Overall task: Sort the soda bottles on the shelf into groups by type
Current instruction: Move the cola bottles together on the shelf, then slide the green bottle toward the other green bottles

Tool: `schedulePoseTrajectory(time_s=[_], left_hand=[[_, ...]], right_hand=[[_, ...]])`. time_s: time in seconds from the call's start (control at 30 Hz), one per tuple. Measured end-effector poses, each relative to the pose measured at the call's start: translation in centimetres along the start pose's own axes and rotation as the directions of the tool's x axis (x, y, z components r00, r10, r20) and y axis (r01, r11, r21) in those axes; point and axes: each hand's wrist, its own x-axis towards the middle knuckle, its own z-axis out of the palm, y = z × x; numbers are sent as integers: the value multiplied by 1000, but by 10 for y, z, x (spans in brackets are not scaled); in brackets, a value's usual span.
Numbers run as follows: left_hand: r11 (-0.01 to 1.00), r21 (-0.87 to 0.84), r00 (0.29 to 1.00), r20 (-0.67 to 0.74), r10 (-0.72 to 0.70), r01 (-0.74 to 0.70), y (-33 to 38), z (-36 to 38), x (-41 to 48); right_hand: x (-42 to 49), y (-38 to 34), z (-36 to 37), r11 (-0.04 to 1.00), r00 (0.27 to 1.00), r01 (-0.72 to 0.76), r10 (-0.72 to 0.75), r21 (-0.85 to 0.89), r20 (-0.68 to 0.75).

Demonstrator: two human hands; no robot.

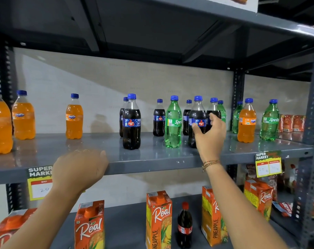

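Observation:
On the grey shelf (152, 155) stand orange Fanta bottles at the left (23, 115) (74, 116), dark Thums Up colas in the middle (132, 123) and green Sprite bottles (173, 123) mixed among them. At the right another Fanta (246, 121) stands between Sprites (270, 121). My right hand (209, 135) is at a Thums Up bottle (197, 114), fingers spread around its label, thumb touching the front; no firm grip shows. My left hand (80, 168) rests palm down on the shelf's front edge, holding nothing.
Below, orange Real juice cartons (158, 220) and a small red-capped cola bottle (184, 227) stand on the lower shelf. Snack packets (290, 123) lie at the far right. Yellow price tags (268, 164) hang from the shelf edge. A steel upright (312, 123) bounds the right side.

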Motion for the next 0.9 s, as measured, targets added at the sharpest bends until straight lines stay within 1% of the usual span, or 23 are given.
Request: schedulePoseTrajectory(time_s=[0.03, 0.07, 0.1, 0.13, 0.2, 0.27, 0.3, 0.37, 0.47, 0.6, 0.73, 0.9], left_hand=[[1000, 3, 1000, -6, 1, -1, 0, 0, 0], [1000, 7, 1000, -9, 2, -1, 1, -1, 0], [1000, 10, 1000, -12, 2, -2, 1, -1, 0], [1000, 8, 1000, -14, 2, -2, 1, -1, 0], [1000, 3, 1000, -10, -4, 4, 1, 0, 0], [1000, -1, 1000, -6, -6, 6, 1, 1, -1], [1000, 1, 1000, -7, -4, 4, 0, 1, -1], [1000, 8, 1000, -10, -2, 2, 0, 1, -1], [1000, 20, 1000, -19, -8, 8, 0, 0, -1], [1000, 21, 1000, -14, -5, 5, 1, 0, 0], [1000, 14, 1000, -10, 0, 0, 0, -1, -1], [1000, 8, 1000, -9, 4, -4, 0, 0, 0]], right_hand=[[-6, -4, 4, 993, 989, 118, -116, 8, -89], [-10, -9, 10, 980, 972, 200, -198, 7, -126], [-13, -14, 14, 969, 964, 245, -244, -4, -108], [-15, -19, 19, 968, 967, 250, -251, -26, -51], [-17, -26, 29, 972, 975, 209, -199, -106, 99], [-18, -27, 38, 951, 967, 182, -127, -251, 219], [-19, -28, 42, 936, 962, 160, -77, -313, 262], [-19, -29, 45, 928, 953, 96, 20, -361, 303], [-15, -29, 48, 936, 925, -12, 144, -352, 351], [-6, -28, 52, 948, 869, -108, 236, -299, 435], [-2, -27, 53, 956, 833, -176, 272, -235, 482], [-2, -25, 52, 959, 825, -191, 273, -210, 495]])
